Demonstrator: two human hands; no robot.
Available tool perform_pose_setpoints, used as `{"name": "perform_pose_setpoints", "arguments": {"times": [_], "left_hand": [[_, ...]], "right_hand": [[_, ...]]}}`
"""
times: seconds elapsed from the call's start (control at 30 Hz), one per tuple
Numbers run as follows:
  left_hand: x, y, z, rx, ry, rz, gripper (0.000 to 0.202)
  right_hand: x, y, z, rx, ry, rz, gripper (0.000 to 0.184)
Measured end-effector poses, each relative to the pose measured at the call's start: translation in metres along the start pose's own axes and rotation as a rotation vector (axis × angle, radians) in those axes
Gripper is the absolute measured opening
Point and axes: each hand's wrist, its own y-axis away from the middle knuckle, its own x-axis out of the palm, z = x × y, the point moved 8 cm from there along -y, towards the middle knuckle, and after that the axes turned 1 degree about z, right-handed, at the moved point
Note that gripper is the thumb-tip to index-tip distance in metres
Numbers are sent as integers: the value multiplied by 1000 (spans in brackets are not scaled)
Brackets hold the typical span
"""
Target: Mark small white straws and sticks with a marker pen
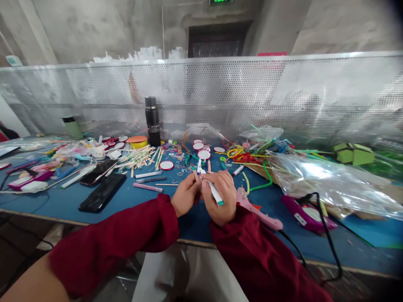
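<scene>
Right hand (220,197), fingers pinching a marker (214,192); left hand (185,195), fingers pressed on a small piece (197,176), largely hidden, at the marker's tip, just above the worktop (63,201). Bracing both wrists should steady the stroke.

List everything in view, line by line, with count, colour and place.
table: one, blue, under everything
screen: one, silver, behind table
flask: one, black, back centre
cup: one, green, back left
phones: two, black, left
wooden sticks: many, pale, left of centre
pipe cleaners: many, mixed, back right
plastic bag: one, clear, right
glue gun: one, pink, front, right of centre
marker: one, white and teal, front centre
left hand: one, red sleeve, at marker's upper end
right hand: one, red sleeve, grip shut on marker
</scene>
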Motion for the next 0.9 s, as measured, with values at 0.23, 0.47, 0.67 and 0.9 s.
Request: {"name": "perform_pose_setpoints", "arguments": {"times": [0.23,0.47,0.67,0.9], "left_hand": [[0,5,-11,129,-59,93,41],[4,9,-13,92,83,77,46],[7,10,-13,86,122,64,47],[-1,8,-16,18,161,22,53]], "right_hand": [[-1,4,-3,11,53,-50,16],[1,2,0,0,34,-23,17],[2,2,0,-23,26,4,17],[5,-4,-10,188,-36,-61,17]]}}
